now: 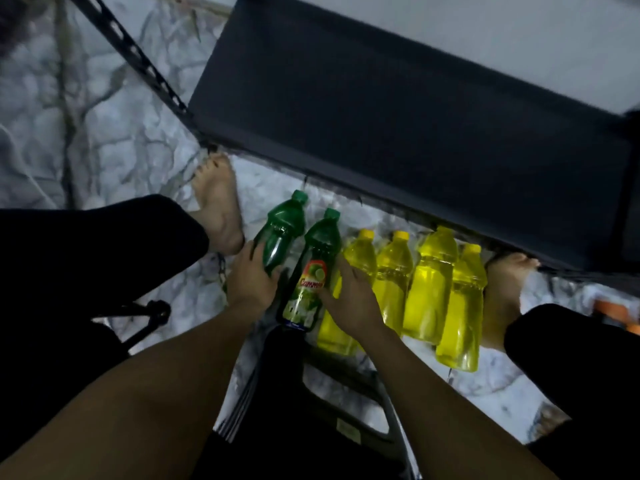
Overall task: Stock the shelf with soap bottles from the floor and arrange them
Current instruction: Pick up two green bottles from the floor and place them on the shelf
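Two green soap bottles and several yellow ones lie side by side on the marble floor, in front of a dark shelf [398, 98]. My left hand [251, 277] grips the leftmost green bottle [282, 233] at its lower body. My right hand [348, 303] holds the second green bottle [311, 271], which has a lime label, with its fingers wrapped round the bottle's right side. That hand also covers part of the nearest yellow bottle [358, 258]. Further right lie more yellow bottles [429, 289], caps pointing toward the shelf.
The shelf's board is bare and dark, with a slotted metal upright [131, 53] at its left corner. My bare feet [218, 206] flank the row of bottles. A dark plastic stool or crate [311, 410] sits below my arms. Something orange [620, 313] shows at the right edge.
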